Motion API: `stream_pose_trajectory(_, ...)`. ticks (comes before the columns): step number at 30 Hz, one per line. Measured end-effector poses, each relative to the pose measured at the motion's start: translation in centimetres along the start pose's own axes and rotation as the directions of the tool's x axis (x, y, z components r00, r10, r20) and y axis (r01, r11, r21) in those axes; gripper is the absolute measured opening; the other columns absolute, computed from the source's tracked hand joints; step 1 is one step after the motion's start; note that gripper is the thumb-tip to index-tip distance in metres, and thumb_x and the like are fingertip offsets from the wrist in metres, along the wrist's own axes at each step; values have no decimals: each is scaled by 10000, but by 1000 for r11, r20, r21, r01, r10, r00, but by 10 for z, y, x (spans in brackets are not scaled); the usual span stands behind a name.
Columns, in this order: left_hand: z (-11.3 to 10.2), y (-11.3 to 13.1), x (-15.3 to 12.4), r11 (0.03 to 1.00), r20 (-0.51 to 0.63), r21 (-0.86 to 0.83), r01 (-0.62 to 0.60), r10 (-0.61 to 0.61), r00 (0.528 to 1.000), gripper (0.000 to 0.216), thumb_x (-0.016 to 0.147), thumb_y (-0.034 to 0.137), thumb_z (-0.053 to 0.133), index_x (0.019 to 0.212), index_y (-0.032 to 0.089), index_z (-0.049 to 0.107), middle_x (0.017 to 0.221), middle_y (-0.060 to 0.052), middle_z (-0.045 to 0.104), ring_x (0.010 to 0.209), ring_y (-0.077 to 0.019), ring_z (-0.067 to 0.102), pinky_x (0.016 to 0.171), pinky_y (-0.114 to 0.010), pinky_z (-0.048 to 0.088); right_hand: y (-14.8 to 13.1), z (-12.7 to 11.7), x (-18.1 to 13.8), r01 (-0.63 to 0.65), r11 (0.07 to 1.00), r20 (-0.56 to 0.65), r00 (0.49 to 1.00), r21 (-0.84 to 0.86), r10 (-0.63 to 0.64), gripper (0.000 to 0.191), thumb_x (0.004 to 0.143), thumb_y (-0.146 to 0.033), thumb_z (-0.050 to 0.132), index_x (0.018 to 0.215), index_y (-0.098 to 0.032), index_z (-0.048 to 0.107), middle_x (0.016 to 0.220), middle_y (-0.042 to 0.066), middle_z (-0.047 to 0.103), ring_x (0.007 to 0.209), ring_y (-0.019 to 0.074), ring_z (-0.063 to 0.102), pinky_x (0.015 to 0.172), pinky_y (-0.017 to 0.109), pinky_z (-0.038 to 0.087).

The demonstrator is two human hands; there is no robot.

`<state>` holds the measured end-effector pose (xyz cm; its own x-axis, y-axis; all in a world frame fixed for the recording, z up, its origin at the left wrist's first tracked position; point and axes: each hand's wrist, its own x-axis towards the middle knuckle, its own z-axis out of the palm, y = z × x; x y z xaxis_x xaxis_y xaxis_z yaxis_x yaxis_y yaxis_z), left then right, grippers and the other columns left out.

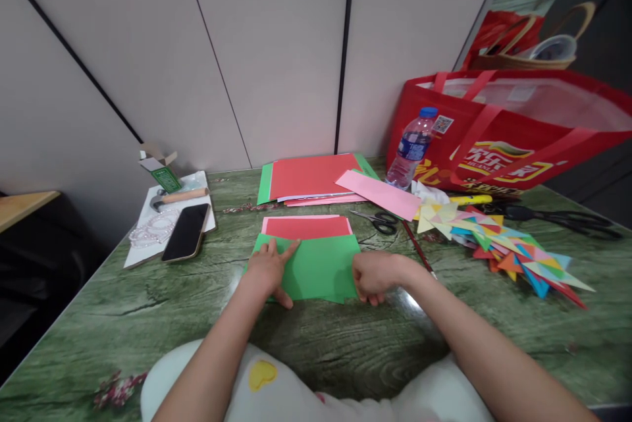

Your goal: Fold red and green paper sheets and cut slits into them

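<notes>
A green sheet of paper (pixel 318 267) lies on the table in front of me, over red paper (pixel 311 228) with a pink edge behind it. Flat on the green sheet's left part rests my left hand (pixel 269 270), fingers spread. At the sheet's right edge, my right hand (pixel 375 274) is curled closed with its fingertips on the paper; the exact pinch is partly hidden. Behind are stacked red and green sheets (pixel 316 175) and a pink paper strip (pixel 379 194). Dark-handled scissors (pixel 384 222) lie just beyond my right hand.
Right: a water bottle (pixel 409 149), red shopping bag (pixel 494 139), yellow marker (pixel 471 199), folded colourful paper pieces (pixel 513 244), black-handled tool (pixel 557 216) and thin dark-red stick (pixel 419 245). Left: a phone (pixel 186 232), hammer (pixel 180 196), clear beads (pixel 153 228) and small opened box (pixel 165 175).
</notes>
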<state>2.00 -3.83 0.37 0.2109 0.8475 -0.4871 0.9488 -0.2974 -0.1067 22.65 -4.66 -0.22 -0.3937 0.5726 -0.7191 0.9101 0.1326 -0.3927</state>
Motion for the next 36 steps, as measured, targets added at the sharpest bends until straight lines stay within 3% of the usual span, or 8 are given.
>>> stream_pose_trajectory(7, 5, -20, 0, 997, 98, -65, 49, -42, 994, 1353, 314, 217, 825, 1375, 304, -10, 1441, -232, 92, 1284, -408, 138, 914, -461, 335, 18, 2, 1, -24, 993, 36, 999, 117, 20, 155, 605, -118, 489, 590, -100, 641, 626, 90, 697, 605, 176, 657, 512, 212, 473)
stream_pose_trajectory(16, 8, -28, 4, 995, 122, -67, 73, -64, 990, 1400, 288, 156, 817, 1372, 291, -57, 1438, -234, 91, 1299, -367, 125, 931, -419, 338, 28, 5, 6, -2, 979, 30, 1000, 201, -4, 136, 584, -104, 482, 503, -110, 590, 524, 66, 656, 518, 164, 627, 484, 225, 464)
stream_pose_trajectory(20, 7, -35, 2, 993, 119, -99, 65, -53, 992, 1394, 295, 206, 822, 1376, 274, -56, 1437, -243, 80, 1291, -375, 153, 942, -400, 327, 37, 5, 2, 79, 968, 13, 996, 239, -84, 124, 605, -111, 480, 582, -119, 602, 578, 47, 670, 539, 141, 625, 507, 207, 460)
stream_pose_trajectory(24, 4, -43, 1, 981, 92, -187, 41, -24, 995, 1323, 372, 234, 803, 1374, 288, -59, 1437, -227, 108, 1274, -361, 235, 929, -387, 340, 51, 1, -1, 187, 934, -51, 982, 304, -180, 155, 724, -212, 470, 661, -135, 588, 622, 33, 672, 543, 113, 612, 520, 193, 453)
stream_pose_trajectory(27, 3, -47, 0, 965, 70, -260, 48, -31, 997, 1263, 424, 223, 777, 1375, 294, -52, 1436, -195, 138, 1262, -337, 282, 931, -357, 338, 63, -4, -3, 172, 921, -262, 962, 350, -80, 263, 787, -357, 457, 797, -121, 575, 654, 54, 653, 536, 121, 594, 492, 204, 454)
stream_pose_trajectory(30, 4, -48, -2, 961, 7, -273, 44, -44, 999, 1251, 414, 226, 772, 1382, 270, -19, 1396, -174, 231, 1264, -341, 269, 944, -364, 321, 65, -4, -5, 116, 932, -432, 901, 343, 47, 522, 692, -394, 597, 1113, -117, 464, 873, 94, 630, 631, 156, 607, 507, 233, 470)
stream_pose_trajectory(33, 5, -46, -5, 965, -18, -246, 90, -97, 995, 1295, 359, 233, 784, 1386, 253, -4, 1337, -176, 304, 1258, -379, 247, 929, -421, 327, 48, 3, -9, 143, 969, -500, 866, 202, -23, 996, 480, -328, 766, 1322, -163, 259, 1148, 141, 495, 863, 231, 594, 693, 297, 472)
stream_pose_trajectory(36, 5, -44, -7, 946, -20, -293, 136, -148, 989, 1276, 366, 218, 774, 1386, 252, 8, 1333, -192, 313, 1243, -398, 269, 902, -435, 346, 17, 14, -11, 8, 993, -484, 874, 115, 49, 1287, 372, -228, 812, 1390, -175, 25, 1258, 192, 353, 1045, 316, 512, 829, 350, 413)
